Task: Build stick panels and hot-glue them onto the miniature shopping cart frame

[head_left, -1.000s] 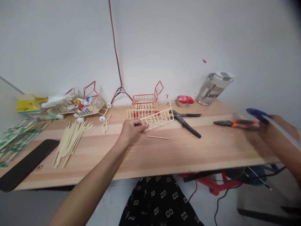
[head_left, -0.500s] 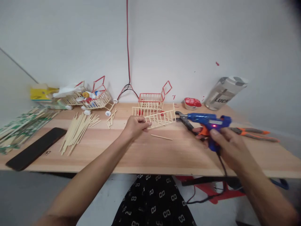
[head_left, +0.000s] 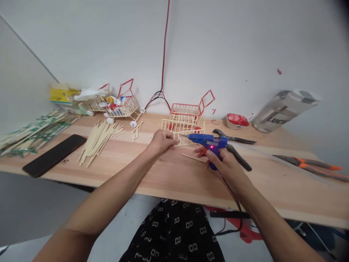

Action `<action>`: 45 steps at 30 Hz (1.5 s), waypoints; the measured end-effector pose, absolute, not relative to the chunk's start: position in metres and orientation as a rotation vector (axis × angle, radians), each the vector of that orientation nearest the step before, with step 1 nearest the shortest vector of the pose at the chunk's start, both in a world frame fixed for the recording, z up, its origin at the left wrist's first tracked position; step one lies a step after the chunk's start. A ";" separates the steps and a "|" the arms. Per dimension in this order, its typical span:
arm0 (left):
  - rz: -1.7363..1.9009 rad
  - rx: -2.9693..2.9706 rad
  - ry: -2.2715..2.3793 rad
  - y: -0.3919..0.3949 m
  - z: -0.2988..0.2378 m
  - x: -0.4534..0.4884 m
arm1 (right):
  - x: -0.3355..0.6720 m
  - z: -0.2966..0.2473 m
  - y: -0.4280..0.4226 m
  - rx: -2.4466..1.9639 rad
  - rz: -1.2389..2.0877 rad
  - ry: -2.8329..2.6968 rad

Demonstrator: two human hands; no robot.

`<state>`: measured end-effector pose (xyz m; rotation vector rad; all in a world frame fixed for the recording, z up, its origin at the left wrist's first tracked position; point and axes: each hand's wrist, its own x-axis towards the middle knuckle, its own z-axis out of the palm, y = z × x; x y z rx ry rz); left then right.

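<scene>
My left hand (head_left: pixel 163 142) pinches a small frame of thin wooden sticks (head_left: pixel 167 124), built like a basket with evenly spaced slats. In my right hand (head_left: pixel 227 163) is a blue hot glue gun (head_left: pixel 218 141) with a lit red light, fingers wrapped round its grip near the orange trigger. Its nozzle points left and reaches the frame close to my left fingertips; whether it touches a stick I cannot tell. One loose stick (head_left: pixel 191 157) lies on the table below the nozzle. Right behind the frame stands a miniature stick cart (head_left: pixel 185 108) with red-coated rim and handle.
Left on the wooden table (head_left: pixel 152 174) lie cut sticks (head_left: pixel 99 140), a black phone-like slab (head_left: pixel 54 154) and green-wrapped stick packs (head_left: pixel 40 129). Another cart (head_left: pixel 125 107) holds bottle caps. To the right are black-handled cutters (head_left: pixel 238 157), orange pliers (head_left: pixel 313 164), a red-stained bowl (head_left: pixel 237 121) and a canister (head_left: pixel 283 111).
My right hand has brought the glue gun left, from beside the black-handled cutters to the stick frame. My left hand still holds the frame. The view has shifted, sliding the scene rightward.
</scene>
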<state>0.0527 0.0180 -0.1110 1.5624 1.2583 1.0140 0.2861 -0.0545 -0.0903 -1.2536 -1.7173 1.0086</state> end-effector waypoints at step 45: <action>0.975 1.593 1.405 0.016 -0.106 0.054 | 0.273 -0.099 -0.051 -1.536 0.366 -2.144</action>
